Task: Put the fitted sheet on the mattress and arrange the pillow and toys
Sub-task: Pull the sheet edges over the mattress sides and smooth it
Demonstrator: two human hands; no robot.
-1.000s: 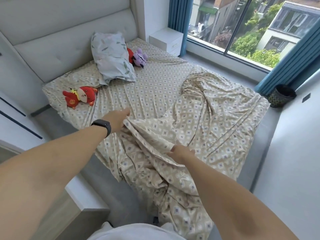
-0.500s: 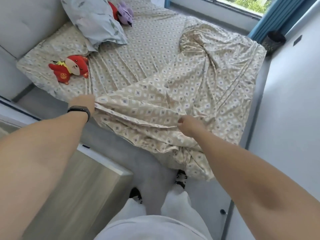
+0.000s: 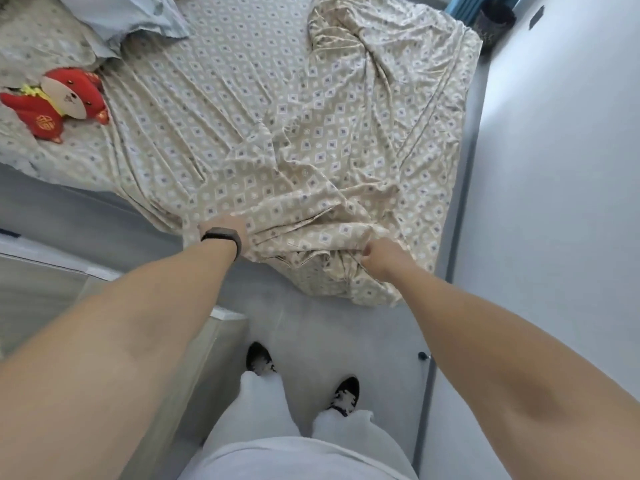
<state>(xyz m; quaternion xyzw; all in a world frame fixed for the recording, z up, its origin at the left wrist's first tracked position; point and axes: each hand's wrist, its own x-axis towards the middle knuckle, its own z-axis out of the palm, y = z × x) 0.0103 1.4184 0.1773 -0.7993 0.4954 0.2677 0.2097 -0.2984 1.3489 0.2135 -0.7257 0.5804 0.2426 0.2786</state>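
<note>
A beige fitted sheet with a diamond print lies wrinkled over the mattress, bunched at the foot end and hanging over that edge. My left hand, a black band on its wrist, grips the sheet's edge at the foot of the bed. My right hand holds a gathered fold of the same sheet a little to the right. A red plush toy lies near the left side of the bed. The corner of a pale blue pillow shows at the top.
A light wooden cabinet stands close on my left, beside my legs. A white wall or door runs along the right, leaving a narrow grey floor strip. A dark basket sits at the far right corner.
Both hands have drawn the sheet toward the foot of the bed and down over its edge. My view has tilted down, so the window and purple toy are out of view.
</note>
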